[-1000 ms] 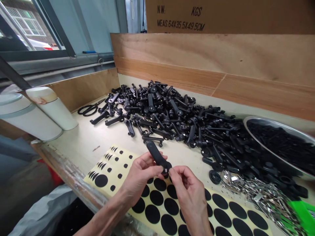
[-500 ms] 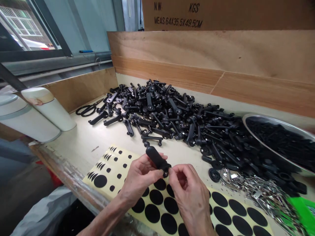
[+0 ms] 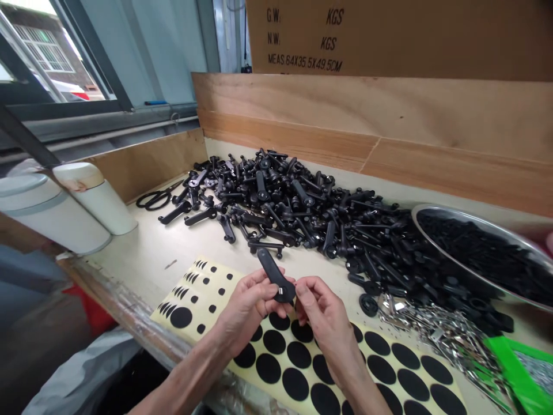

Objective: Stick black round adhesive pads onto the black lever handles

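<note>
My left hand point(image 3: 248, 308) is closed around a black lever-shaped handle point(image 3: 273, 275), its long end pointing up and away from me. At the handle's round lower end a small silver piece shows. My right hand point(image 3: 322, 314) pinches at that same end, fingers pressed together; what is between them is too small to name. Both hands hover over a yellow sheet point(image 3: 203, 288) covered with round black stickers point(image 3: 268, 368).
A large heap of black handles point(image 3: 298, 213) fills the bench behind. A steel bowl point(image 3: 432, 219) of small black parts sits right, with silver metal pieces point(image 3: 436, 328) and a green box point(image 3: 518, 360) in front. Scissors point(image 3: 155, 197) and white cylinders point(image 3: 93, 199) lie left. Plywood walls back the bench.
The handle has tilted slightly in my left hand, showing the silver piece at its round end. My right hand has stayed pinching there. The view has tipped upward a little.
</note>
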`<action>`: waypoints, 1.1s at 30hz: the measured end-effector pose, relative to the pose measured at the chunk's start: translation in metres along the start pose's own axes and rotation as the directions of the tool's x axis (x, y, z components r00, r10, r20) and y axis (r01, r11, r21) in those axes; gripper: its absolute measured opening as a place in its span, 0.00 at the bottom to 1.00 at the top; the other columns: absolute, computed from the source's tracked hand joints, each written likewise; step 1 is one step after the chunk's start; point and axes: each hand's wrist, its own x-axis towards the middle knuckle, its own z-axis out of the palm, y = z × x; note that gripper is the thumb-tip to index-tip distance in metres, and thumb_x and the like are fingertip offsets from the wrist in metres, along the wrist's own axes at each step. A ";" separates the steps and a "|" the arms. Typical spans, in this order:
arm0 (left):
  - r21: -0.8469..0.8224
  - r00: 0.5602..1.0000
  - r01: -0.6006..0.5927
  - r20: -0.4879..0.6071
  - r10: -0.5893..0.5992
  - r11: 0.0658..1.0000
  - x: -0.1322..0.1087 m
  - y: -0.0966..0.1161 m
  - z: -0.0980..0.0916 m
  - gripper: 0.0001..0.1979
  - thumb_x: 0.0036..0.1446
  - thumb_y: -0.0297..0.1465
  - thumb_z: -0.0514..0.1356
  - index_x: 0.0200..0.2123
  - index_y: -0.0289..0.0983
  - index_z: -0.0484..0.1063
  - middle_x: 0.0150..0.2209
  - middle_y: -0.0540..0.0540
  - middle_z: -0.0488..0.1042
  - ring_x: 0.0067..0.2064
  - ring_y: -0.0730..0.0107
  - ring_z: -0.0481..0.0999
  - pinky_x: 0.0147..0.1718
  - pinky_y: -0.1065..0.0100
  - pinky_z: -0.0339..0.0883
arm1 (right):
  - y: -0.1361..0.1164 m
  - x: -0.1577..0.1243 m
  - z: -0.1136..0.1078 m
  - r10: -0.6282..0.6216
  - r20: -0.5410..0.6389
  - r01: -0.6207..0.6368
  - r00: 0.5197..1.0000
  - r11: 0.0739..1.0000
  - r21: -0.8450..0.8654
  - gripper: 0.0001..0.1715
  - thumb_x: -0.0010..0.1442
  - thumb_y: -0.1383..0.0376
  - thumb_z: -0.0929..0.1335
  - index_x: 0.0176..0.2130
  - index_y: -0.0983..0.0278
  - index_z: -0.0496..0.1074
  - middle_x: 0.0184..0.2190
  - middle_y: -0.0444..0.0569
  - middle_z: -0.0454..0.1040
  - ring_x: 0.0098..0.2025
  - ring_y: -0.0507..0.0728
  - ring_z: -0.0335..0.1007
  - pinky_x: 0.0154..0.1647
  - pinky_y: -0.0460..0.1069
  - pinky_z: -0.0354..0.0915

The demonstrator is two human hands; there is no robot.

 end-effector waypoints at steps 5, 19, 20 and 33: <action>-0.051 0.998 -0.045 -0.035 0.043 0.998 -0.006 -0.010 0.005 0.09 0.55 0.28 0.63 0.40 0.33 0.72 0.33 0.45 0.74 0.29 0.75 0.72 0.28 0.75 0.67 | 0.010 -0.009 0.018 -0.370 -0.056 0.328 0.927 0.875 -0.357 0.10 0.64 0.60 0.63 0.40 0.61 0.70 0.33 0.46 0.76 0.29 0.53 0.72 0.32 0.46 0.69; 0.972 0.934 0.028 -0.108 0.341 0.233 -0.176 0.121 -0.107 0.10 0.57 0.33 0.61 0.42 0.41 0.79 0.36 0.45 0.78 0.36 0.65 0.74 0.35 0.72 0.67 | 0.010 -0.017 0.077 -0.355 0.424 0.549 0.833 0.621 -0.559 0.08 0.66 0.62 0.62 0.38 0.57 0.71 0.34 0.46 0.71 0.34 0.55 0.71 0.33 0.49 0.66; 0.992 0.927 -0.024 -0.023 0.374 0.121 -0.171 0.114 -0.111 0.11 0.59 0.32 0.58 0.43 0.41 0.78 0.39 0.44 0.77 0.39 0.64 0.74 0.39 0.70 0.67 | 0.009 -0.017 0.092 -0.358 0.462 0.581 0.812 0.578 -0.573 0.08 0.65 0.63 0.62 0.39 0.58 0.70 0.34 0.47 0.71 0.36 0.57 0.71 0.36 0.50 0.66; 0.854 0.848 -0.067 0.322 0.422 -0.517 -0.134 0.042 -0.140 0.11 0.61 0.30 0.57 0.47 0.44 0.72 0.49 0.45 0.73 0.47 0.60 0.68 0.45 0.60 0.55 | 0.028 -0.017 0.156 -0.310 0.377 0.487 0.872 0.617 -0.619 0.06 0.56 0.71 0.66 0.31 0.60 0.68 0.31 0.44 0.71 0.32 0.55 0.70 0.33 0.48 0.65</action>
